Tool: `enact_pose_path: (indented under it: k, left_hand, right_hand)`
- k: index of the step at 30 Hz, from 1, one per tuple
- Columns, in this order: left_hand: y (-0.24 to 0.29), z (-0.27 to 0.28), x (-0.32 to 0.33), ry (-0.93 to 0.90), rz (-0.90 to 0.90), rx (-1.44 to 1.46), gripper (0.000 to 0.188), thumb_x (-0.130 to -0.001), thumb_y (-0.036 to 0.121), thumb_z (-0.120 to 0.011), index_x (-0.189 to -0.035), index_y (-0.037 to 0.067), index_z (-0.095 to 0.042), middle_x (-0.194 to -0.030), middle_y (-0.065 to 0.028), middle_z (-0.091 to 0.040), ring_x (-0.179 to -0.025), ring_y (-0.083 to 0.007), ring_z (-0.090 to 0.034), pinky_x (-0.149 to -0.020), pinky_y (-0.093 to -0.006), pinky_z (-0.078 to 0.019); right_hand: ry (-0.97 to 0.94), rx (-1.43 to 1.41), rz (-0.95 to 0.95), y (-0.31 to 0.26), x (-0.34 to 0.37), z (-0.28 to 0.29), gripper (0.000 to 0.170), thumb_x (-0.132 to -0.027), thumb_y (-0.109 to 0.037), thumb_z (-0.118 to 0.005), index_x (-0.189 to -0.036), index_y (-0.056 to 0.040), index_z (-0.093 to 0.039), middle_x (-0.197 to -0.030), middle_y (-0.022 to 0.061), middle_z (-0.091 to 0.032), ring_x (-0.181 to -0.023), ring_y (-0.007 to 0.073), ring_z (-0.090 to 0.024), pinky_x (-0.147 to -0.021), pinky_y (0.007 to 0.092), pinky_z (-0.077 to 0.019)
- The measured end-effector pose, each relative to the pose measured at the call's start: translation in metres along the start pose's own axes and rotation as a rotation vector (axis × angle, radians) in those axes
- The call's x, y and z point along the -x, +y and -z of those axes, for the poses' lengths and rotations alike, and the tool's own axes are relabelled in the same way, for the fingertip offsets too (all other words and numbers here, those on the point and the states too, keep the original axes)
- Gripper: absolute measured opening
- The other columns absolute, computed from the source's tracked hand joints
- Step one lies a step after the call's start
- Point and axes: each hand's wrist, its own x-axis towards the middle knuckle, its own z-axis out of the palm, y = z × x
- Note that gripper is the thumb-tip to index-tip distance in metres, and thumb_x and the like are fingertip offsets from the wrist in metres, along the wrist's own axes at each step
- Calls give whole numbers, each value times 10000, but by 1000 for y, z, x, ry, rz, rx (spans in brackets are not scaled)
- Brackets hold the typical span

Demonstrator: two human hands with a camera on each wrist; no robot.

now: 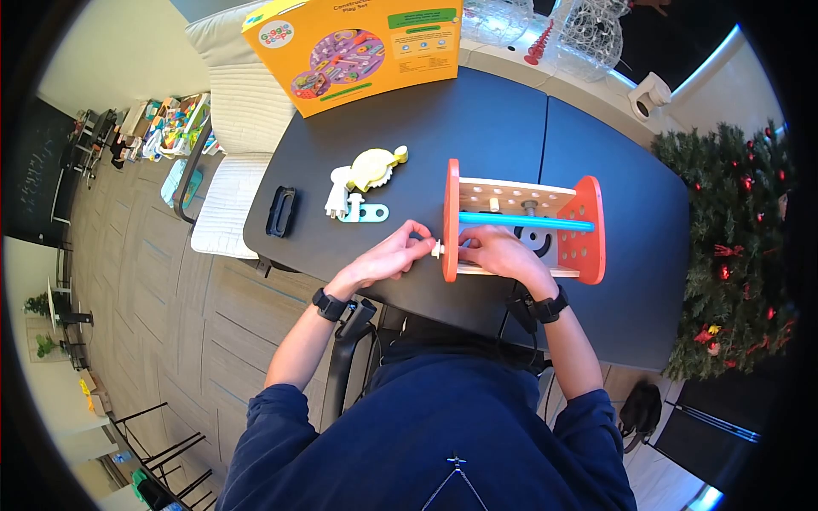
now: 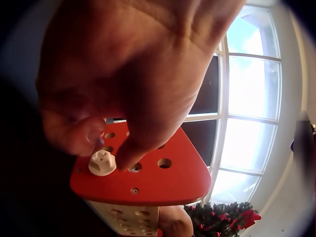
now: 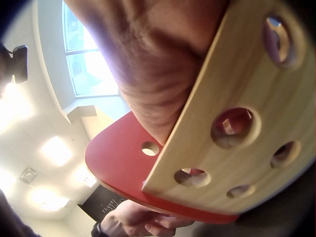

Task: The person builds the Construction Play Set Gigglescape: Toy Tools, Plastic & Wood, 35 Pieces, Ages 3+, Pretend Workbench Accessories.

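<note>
At far left, a white chair (image 1: pixel 226 192) stands beside the dark table (image 1: pixel 503 128). On the table, near its left end, lies a black tray (image 1: pixel 281 211). To its right is a loose group: a yellow toothed piece (image 1: pixel 371 169), white pieces (image 1: pixel 339 194) and a teal strip (image 1: pixel 375 213) with holes. The yellow carton (image 1: pixel 366 51) stands behind them.

The left hand (image 1: pixel 389 257) is at the outer face of the left red panel (image 1: pixel 451 192). Its thumb and a fingertip flank a white knob (image 2: pixel 102 163), which is seated against that face, directly at the fingertips; whether they clamp the knob cannot be determined.

The right hand (image 1: pixel 504 255) is inside the toy frame, on the opposite side of the same panel, with its fingers directed toward the inner face. The fingertips are hidden, so their grip cannot be determined. A blue bar (image 1: pixel 524 221) spans the frame just behind this hand, toward the right red panel (image 1: pixel 590 243). The perforated wood board (image 3: pixel 247 148) runs alongside the wrist.

At far right, a decorated tree (image 1: pixel 724 221) stands beside the table.
</note>
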Motion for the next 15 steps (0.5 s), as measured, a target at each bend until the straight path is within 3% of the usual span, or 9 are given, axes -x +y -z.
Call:
enact_pose_path:
  k: [3,6,9,15]
  left_hand:
    - [-10,5,-12,-53,77,36,305,-1132,389,-576,-1305,140,-544,-816,93,-453,-681,-26,-411,-551,-225,-324]
    - [-14,3,-15,-97,39,-49,309,-1143,395,-548,-1319,142,-526,-814,95,-455,-681,-26,-410,-546,-222,-321]
    - [-20,2,-9,-70,-187,-9,425,-1116,481,-583,-1309,103,-551,-840,79,-504,-722,-37,-456,-555,-241,-370]
    - [-6,2,-9,-8,16,16,411,-1116,482,-578,-1270,102,-562,-844,81,-514,-718,-40,-457,-549,-246,-359]
  right_hand:
    - [-3,-9,-2,0,0,0,387,-993,-334,-742,-1244,-40,-770,-1118,186,-800,-1074,362,-754,-947,450,-581]
    - [-5,-12,-16,0,-1,0,388,-994,-335,-741,-1244,-39,-770,-1120,187,-799,-1077,361,-753,-948,449,-580]
    - [-11,-12,-26,-2,0,2,390,-995,-338,-742,-1243,-38,-770,-1126,186,-798,-1080,360,-752,-950,447,-580]
    - [-3,-6,-18,-4,2,2,393,-990,-341,-747,-1244,-43,-773,-1135,180,-798,-1083,360,-751,-952,444,-579]
